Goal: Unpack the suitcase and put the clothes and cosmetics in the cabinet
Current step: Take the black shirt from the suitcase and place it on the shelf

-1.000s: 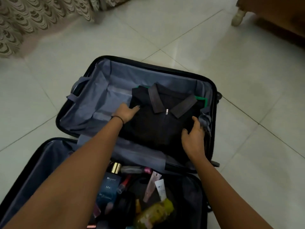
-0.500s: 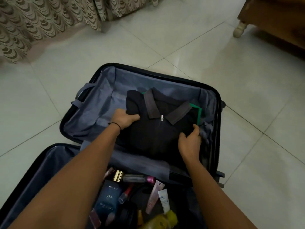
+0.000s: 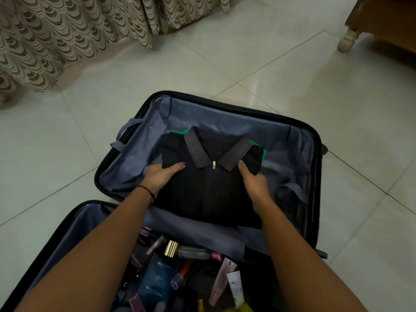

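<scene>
Black polo [image 3: 211,183], folded, collar away from you, lies betw. your two grips in the suitcase [image 3: 236,108], far half. Left grip [image 3: 161,176] & right grip [image 3: 254,185] each clasp a side edge, thumb on top, fingers tucked under, prob. so the fold lifts flat w/o sagging. Green garment [image 3: 256,145] peeks out beneath, beyond your thumbs; it may drag along. Strap [image 3: 298,194] just right of right grip could snag. Cosmetics [image 3: 162,278] lie loose under your forearms.

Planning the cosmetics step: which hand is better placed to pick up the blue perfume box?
Left, probably: the blue perfume box lies in the near half close beside the left forearm, farther from the right arm. Both the left hand and right hand grip the black shirt.
</scene>
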